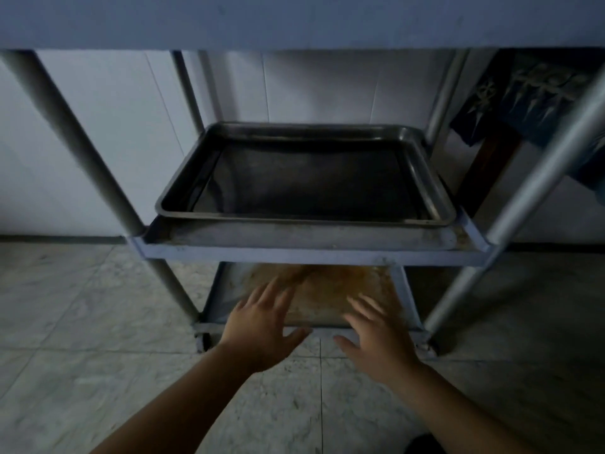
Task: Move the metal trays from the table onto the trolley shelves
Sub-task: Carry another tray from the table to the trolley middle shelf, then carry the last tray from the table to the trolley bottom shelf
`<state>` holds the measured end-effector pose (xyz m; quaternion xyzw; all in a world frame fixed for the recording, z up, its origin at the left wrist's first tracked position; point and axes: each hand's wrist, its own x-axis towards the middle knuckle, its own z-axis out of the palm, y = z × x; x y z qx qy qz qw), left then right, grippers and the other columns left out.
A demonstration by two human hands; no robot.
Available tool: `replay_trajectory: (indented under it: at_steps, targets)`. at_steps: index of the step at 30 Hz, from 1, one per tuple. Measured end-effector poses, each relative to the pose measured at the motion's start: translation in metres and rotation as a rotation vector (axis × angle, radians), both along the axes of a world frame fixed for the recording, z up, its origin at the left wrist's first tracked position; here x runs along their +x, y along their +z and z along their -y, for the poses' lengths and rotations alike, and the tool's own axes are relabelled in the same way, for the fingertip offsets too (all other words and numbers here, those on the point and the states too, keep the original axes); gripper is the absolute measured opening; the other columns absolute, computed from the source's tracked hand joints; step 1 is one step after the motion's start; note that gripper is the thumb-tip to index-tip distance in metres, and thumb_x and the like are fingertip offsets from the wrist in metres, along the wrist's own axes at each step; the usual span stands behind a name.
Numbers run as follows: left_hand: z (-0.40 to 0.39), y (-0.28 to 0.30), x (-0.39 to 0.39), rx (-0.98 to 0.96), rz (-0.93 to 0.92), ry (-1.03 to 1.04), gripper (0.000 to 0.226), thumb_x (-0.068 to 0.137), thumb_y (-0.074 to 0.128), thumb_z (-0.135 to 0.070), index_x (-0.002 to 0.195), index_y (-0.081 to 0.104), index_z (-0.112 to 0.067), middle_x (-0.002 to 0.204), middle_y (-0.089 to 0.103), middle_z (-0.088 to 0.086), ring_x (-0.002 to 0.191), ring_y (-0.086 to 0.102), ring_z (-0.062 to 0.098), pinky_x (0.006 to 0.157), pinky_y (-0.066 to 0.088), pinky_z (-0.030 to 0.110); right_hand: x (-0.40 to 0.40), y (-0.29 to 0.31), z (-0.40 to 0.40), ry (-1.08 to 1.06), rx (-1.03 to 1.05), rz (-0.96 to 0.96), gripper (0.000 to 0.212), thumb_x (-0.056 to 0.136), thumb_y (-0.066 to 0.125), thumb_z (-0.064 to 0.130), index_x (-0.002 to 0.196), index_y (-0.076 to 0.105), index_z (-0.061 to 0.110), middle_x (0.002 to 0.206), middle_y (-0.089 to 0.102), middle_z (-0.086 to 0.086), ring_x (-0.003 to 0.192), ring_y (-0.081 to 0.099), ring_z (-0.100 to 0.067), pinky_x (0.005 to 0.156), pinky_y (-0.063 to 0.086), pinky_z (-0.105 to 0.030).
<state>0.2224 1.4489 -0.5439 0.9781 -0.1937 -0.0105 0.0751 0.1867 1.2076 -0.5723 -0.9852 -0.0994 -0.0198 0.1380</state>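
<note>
Both my hands are empty, fingers spread, left hand (262, 326) and right hand (376, 335) level at the stained bottom shelf (327, 290), while the metal tray (307, 178) sits above and beyond them (long axis crosswise) on the middle shelf (311, 253).

Tray (307, 178) on trolley shelf (311, 253)

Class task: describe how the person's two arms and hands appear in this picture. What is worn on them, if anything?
Both forearms are bare, with no sleeves in view. The left hand and right hand wear no gloves, and no rings, watch or bracelets are visible. The fingers are blurred, so fine detail cannot be told.
</note>
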Motion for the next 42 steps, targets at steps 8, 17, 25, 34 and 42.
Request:
replay_trajectory:
  at_steps: [8, 17, 25, 34, 42]
  targets:
    - [-0.025, -0.034, 0.009, 0.199, -0.145, 0.134, 0.109, 0.054, -0.007, -0.103, 0.137, -0.043, -0.044, 0.156, -0.043, 0.004, 0.144, -0.035, 0.033, 0.114, 0.005, 0.067, 0.013, -0.011, -0.022, -0.069, -0.139, -0.379, 0.126, 0.051, 0.031, 0.102, 0.146, -0.029, 0.044, 0.14, -0.057, 0.016, 0.126, -0.056, -0.013, 0.116, -0.002, -0.059]
    - [-0.025, 0.102, -0.034, 0.218, -0.314, 0.096, 0.111, 0.055, -0.008, -0.103, 0.142, -0.041, -0.043, 0.15, -0.05, 0.001, 0.144, -0.037, 0.033, 0.111, -0.005, 0.072, -0.041, 0.115, -0.039, -0.19, -0.149, -0.469, 0.109, 0.06, 0.006, 0.101, 0.137, -0.04, 0.041, 0.144, -0.056, 0.01, 0.132, -0.052, -0.016, 0.113, -0.016, -0.056]
    - [-0.014, 0.312, -0.107, 0.191, -0.339, 0.129, 0.106, 0.056, -0.005, -0.103, 0.136, -0.046, -0.045, 0.148, -0.055, -0.001, 0.143, -0.039, 0.031, 0.112, -0.006, 0.071, -0.107, 0.331, -0.022, -0.191, -0.164, -0.471, 0.11, 0.063, 0.001, 0.098, 0.152, -0.02, 0.037, 0.153, -0.045, 0.005, 0.14, -0.041, -0.02, 0.116, -0.011, -0.057]
    - [0.02, 0.509, -0.182, 0.15, -0.211, 0.162, 0.11, 0.058, -0.005, -0.101, 0.149, -0.027, -0.043, 0.157, -0.037, 0.001, 0.147, -0.027, 0.03, 0.115, 0.003, 0.068, -0.161, 0.513, 0.005, -0.147, -0.099, -0.357, 0.117, 0.06, 0.005, 0.102, 0.155, -0.009, 0.035, 0.162, -0.026, 0.003, 0.151, -0.02, -0.024, 0.116, -0.003, -0.061]
    - [0.022, 0.551, -0.231, 0.122, -0.152, 0.188, 0.109, 0.062, -0.001, -0.101, 0.153, -0.016, -0.045, 0.157, -0.035, 0.001, 0.145, -0.031, 0.028, 0.115, -0.002, 0.068, -0.208, 0.565, 0.006, -0.177, -0.118, -0.309, 0.118, 0.06, 0.01, 0.1, 0.156, -0.01, 0.034, 0.159, -0.035, 0.002, 0.15, -0.023, -0.023, 0.117, 0.002, -0.061]
